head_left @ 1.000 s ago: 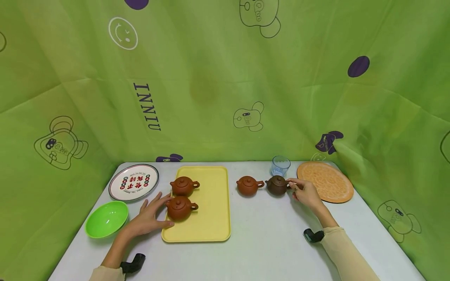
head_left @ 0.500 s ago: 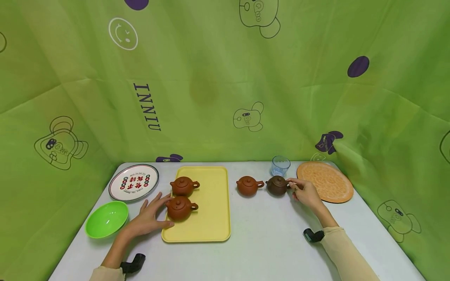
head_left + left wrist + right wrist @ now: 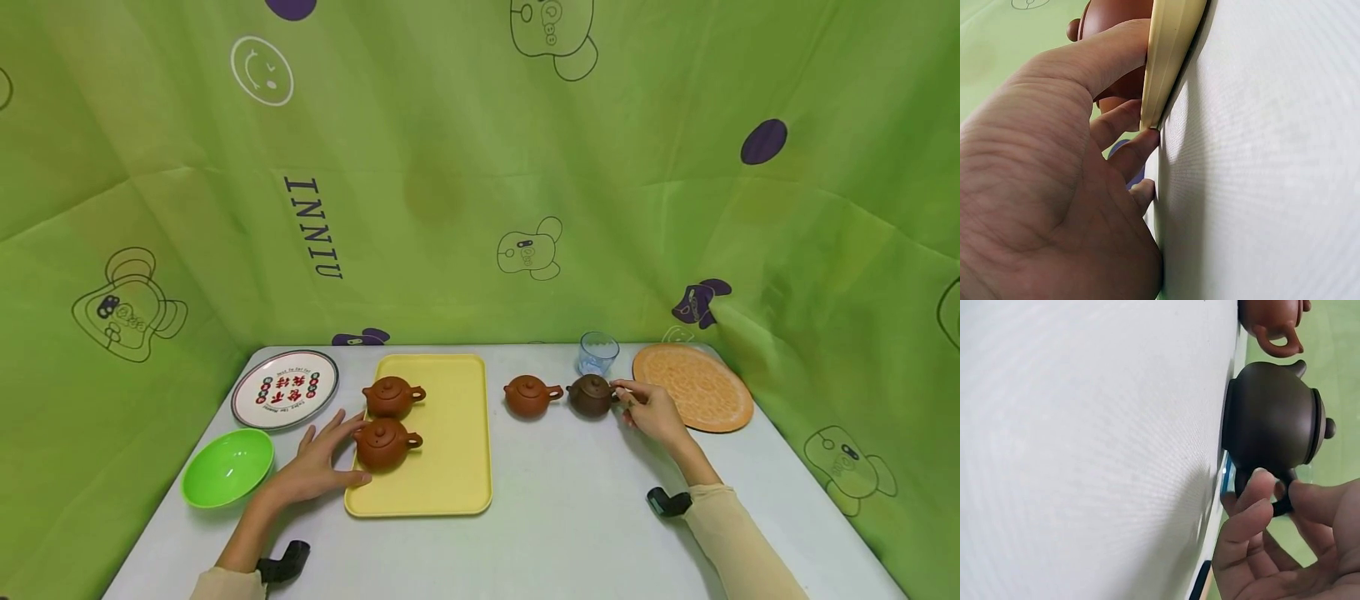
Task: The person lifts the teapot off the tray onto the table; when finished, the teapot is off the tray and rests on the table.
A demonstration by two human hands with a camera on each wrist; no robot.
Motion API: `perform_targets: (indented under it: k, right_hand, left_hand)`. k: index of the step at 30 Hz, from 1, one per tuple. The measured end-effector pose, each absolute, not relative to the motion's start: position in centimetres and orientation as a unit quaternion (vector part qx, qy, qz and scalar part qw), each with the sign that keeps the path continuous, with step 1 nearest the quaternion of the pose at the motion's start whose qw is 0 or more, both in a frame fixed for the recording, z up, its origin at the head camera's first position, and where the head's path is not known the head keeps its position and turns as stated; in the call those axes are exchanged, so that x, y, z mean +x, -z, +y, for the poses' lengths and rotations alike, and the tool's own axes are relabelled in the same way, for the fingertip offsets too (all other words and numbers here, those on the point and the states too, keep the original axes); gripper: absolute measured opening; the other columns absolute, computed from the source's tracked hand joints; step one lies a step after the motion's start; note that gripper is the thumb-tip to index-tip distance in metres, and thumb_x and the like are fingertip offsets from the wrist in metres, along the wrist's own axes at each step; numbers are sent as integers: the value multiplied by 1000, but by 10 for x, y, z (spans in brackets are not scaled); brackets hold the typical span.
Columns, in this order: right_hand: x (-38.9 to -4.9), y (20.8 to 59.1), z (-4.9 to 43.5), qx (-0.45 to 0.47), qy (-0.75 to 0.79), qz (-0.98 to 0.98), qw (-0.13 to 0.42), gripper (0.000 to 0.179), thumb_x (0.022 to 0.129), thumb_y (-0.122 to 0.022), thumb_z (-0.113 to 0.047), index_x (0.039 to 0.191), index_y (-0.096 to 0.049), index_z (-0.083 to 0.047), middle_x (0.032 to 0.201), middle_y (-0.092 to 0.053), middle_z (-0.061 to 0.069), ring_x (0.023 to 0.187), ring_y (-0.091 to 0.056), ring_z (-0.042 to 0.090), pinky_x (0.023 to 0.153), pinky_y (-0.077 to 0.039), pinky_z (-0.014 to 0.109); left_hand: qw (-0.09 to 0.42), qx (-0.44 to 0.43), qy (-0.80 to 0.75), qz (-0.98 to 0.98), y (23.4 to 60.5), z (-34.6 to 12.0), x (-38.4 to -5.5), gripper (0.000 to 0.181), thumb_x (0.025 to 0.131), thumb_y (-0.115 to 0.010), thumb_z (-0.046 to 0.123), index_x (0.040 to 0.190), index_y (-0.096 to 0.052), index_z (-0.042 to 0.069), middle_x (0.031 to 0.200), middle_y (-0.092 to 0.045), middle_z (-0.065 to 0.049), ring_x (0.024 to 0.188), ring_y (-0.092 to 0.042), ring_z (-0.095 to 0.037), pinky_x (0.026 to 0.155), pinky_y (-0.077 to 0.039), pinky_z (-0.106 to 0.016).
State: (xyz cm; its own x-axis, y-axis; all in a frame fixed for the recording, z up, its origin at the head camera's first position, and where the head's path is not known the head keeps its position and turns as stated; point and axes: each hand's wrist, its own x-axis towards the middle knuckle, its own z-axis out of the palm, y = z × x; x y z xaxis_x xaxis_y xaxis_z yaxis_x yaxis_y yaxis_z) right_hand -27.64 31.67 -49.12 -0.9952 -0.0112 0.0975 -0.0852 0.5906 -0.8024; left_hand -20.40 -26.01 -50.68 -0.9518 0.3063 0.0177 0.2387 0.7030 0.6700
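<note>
Two reddish-brown clay teapots stand one behind the other on the left part of the yellow tray [image 3: 453, 454]: a near teapot [image 3: 382, 446] and a far teapot [image 3: 391, 397]. My left hand [image 3: 318, 462] lies at the tray's left edge, fingers spread and thumb apart, beside the near teapot's spout. In the left wrist view the thumb and fingertips reach the tray's rim [image 3: 1169, 56]. With thumb and fingers, my right hand [image 3: 654, 412] pinches the handle of a dark brown teapot [image 3: 1272, 415], which stands on the white table. Left of it sits another reddish-brown teapot [image 3: 528, 397].
A clear blue glass [image 3: 598, 354] stands right behind the dark teapot. An orange round mat [image 3: 693, 387] lies at the far right. On the left are a white plate [image 3: 318, 379] with red lettering and a green bowl [image 3: 228, 469]. Green cloth [image 3: 450, 208] encloses the table's back and sides.
</note>
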Motion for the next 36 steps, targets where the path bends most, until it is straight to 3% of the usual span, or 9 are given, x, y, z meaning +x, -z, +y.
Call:
perform_targets:
  k: [4,10,20,30,36]
  right_hand:
    - [-274,489,315,17,-451,-890,59,40,110,-59,-21,144,-63,-1,100,-76,29,58,-66,16,47,-50,25]
    - [-269,479,314,2,-451,-887,99,45,110,-59,-31,147,-62,-6,128,-72,29,74,-76,25,55,-53,23]
    - [-265,458,299,30,-486,-866,114,47,109,-61,-34,144,-63,-4,129,-71,31,66,-73,14,56,-55,22]
    - [-258,451,268,93,-483,-863,112,38,107,-64,-25,140,-67,-5,130,-73,26,73,-77,28,55,-52,21]
    - [-256,451,248,115,-504,-851,90,39,107,-65,-24,142,-66,-6,127,-74,27,76,-77,25,56,-55,21]
  left_hand:
    - [47,148,-356,922,507,-260,-204,90,79,-90,38,155,-51,9,170,-35,-27,161,-12,-56,125,6,-81]
    - [43,151,-353,922,508,-261,-204,91,79,-90,38,155,-51,9,169,-36,-27,161,-13,-57,125,5,-81]
    - [42,152,-356,921,509,-261,-205,92,79,-90,38,155,-50,7,169,-37,-27,161,-12,-57,125,6,-81]
    - [33,157,-351,923,507,-260,-204,92,78,-90,39,155,-51,8,168,-39,-26,160,-14,-57,124,5,-82]
    - [35,154,-351,923,506,-260,-203,93,78,-90,38,155,-50,7,168,-39,-26,160,-14,-57,124,5,-81]
